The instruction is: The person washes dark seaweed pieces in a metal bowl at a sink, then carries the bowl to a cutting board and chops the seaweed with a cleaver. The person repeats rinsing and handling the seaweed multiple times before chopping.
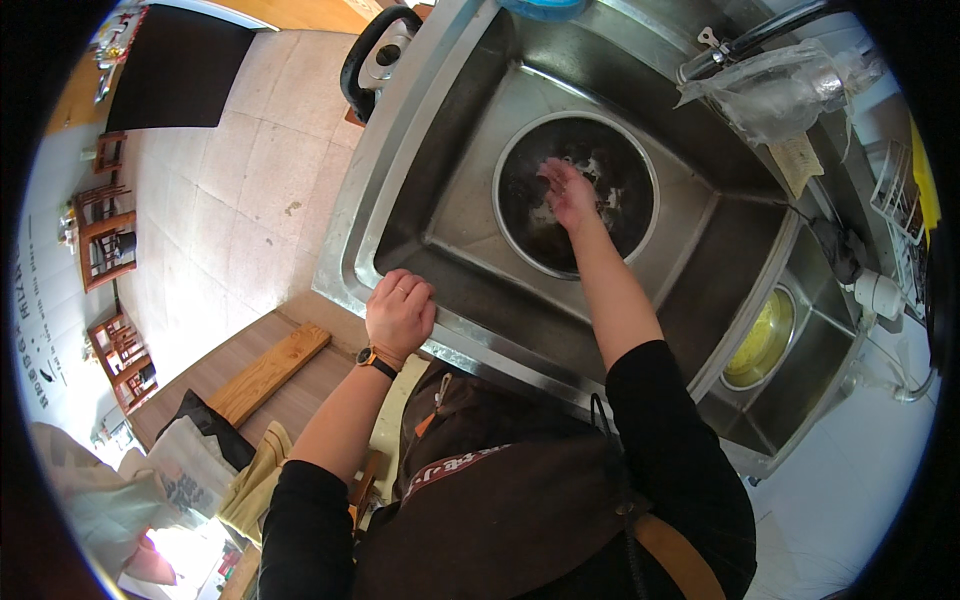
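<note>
My right hand [568, 193] reaches into a round metal basin [501, 225] on the floor of a stainless steel sink [457, 202]. Its palm faces up and its fingers are slightly spread. Dark pieces, too unclear to name, and what looks like water lie in the basin around it. Nothing is plainly held in that hand. At the sink's near left corner, my left hand [401, 311] is curled over the metal rim [465, 330]. A watch is on the left wrist.
Right of a divider, a smaller sink [806, 360] holds a metal bowl with yellow contents [763, 341]. A faucet [739, 49] and clear plastic bag [780, 90] hang over the back right. A blue container [544, 6] stands at the far edge. A wooden plank [270, 371] lies left.
</note>
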The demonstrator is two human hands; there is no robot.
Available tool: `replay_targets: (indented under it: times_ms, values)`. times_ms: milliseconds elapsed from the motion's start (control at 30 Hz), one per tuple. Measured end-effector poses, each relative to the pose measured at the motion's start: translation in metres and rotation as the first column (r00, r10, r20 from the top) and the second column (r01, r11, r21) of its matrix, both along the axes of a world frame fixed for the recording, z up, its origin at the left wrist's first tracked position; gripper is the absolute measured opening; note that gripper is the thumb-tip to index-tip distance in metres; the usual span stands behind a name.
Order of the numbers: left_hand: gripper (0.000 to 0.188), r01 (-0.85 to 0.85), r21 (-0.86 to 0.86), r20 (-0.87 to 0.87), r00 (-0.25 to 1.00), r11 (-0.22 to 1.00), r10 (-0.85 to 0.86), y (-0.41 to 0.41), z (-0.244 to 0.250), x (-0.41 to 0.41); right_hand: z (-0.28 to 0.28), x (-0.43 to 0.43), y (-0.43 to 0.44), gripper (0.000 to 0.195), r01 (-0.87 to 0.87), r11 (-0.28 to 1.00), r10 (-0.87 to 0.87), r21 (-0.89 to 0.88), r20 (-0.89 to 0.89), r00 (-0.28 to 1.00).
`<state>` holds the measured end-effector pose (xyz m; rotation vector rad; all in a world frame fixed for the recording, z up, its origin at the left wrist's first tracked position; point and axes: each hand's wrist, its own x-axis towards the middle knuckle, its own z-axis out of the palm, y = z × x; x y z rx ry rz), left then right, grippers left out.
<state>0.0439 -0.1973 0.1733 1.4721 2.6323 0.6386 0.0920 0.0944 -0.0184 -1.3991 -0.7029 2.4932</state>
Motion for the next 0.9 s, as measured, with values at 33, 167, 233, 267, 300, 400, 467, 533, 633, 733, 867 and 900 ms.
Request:
replay_targets:
  times_ms: [33,167,233,267,300,400,467,533,633,733,867,900]
  values:
    - [0.011,0.002,0.001,0.002,1.0,1.0,-0.002,0.001,0.001,0.0,-0.002,-0.004,-0.004,0.019,-0.058,0.998,0.058,-0.008,0.014,0.998]
    - [0.008,-0.006,0.03,0.026,1.0,1.0,0.005,0.004,0.003,0.0,0.0,-0.021,-0.022,0.021,-0.102,0.995,0.102,0.006,0.021,0.995]
    - [0.008,-0.013,0.022,0.02,1.0,1.0,0.012,0.003,0.003,0.001,0.005,-0.02,-0.026,0.02,-0.215,0.965,0.204,0.15,0.086,0.975]
    - [0.008,-0.016,0.018,0.017,1.0,1.0,0.016,0.002,0.003,0.001,0.008,-0.019,-0.029,0.02,-0.272,0.937,0.25,0.218,0.124,0.96]
    - [0.008,-0.012,0.018,0.016,1.0,1.0,0.012,0.003,0.003,0.001,0.005,-0.015,-0.028,0.021,-0.329,0.901,0.304,0.281,0.13,0.944]
    - [0.008,-0.003,0.017,0.01,1.0,1.0,0.003,0.003,0.004,0.001,-0.002,0.0,-0.019,0.022,-0.421,0.787,0.411,0.45,0.126,0.903]
    - [0.008,0.001,0.016,-0.001,1.0,1.0,-0.001,0.004,0.004,0.001,-0.006,0.007,-0.01,0.02,-0.488,0.759,0.394,0.431,0.292,0.872]
    - [0.008,-0.002,0.014,0.006,1.0,1.0,0.002,0.003,0.003,0.001,0.004,0.007,-0.007,0.018,-0.587,0.594,0.324,0.55,0.504,0.801]
    - [0.008,-0.008,0.008,0.016,1.0,1.0,0.008,0.002,0.002,0.001,0.024,0.007,-0.01,0.014,-0.575,0.205,0.059,0.792,0.576,0.815]
    - [0.008,-0.004,0.012,0.019,1.0,1.0,0.004,0.004,0.004,0.0,0.026,0.001,-0.014,0.015,-0.185,0.482,0.006,0.856,0.208,0.978]
    - [0.008,-0.008,0.013,0.015,1.0,1.0,0.007,0.003,0.002,0.001,0.026,-0.006,-0.035,0.018,-0.046,0.962,0.062,0.27,-0.051,0.997]
    - [0.008,-0.006,0.012,0.016,1.0,1.0,0.006,0.003,0.002,0.0,0.022,-0.005,-0.041,0.019,-0.083,0.95,0.081,0.302,0.018,0.997]
